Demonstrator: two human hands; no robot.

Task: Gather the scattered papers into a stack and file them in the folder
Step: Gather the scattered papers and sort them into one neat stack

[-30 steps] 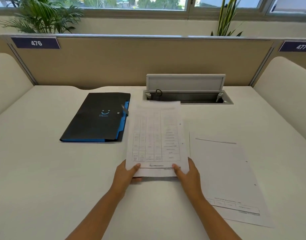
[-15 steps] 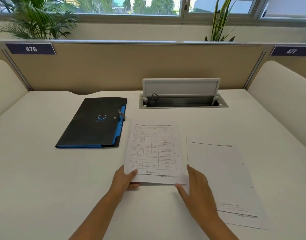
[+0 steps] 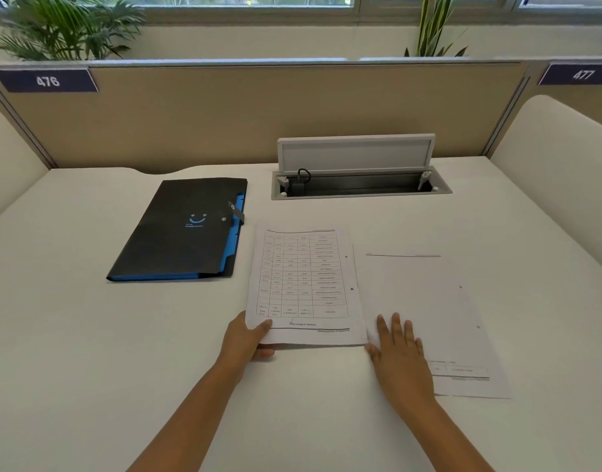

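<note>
My left hand point(image 3: 247, 338) pinches the near left corner of the printed table sheet point(image 3: 304, 284), thumb on top and fingers curled beneath. My right hand point(image 3: 398, 349) lies flat and open, fingers spread, palm down on the near left edge of the mostly blank sheet point(image 3: 425, 315); it grips nothing. That second sheet lies at 3 o'clock of the first, their long edges just beside each other. Both pages face away from me, so their print is upside down and too small to read; I make out only a grid of rows, a heavy rule, and a small boxed footer on the right page.

The black folder point(image 3: 187, 229) lies closed on the white desk point(image 3: 88, 352) at 10 o'clock from my hands, with a blue smile mark on its cover and blue edging. At 12 o'clock the cable tray point(image 3: 361, 185) stands open. Divider labels point(image 3: 47, 81) read 476 at left and 477 at right.
</note>
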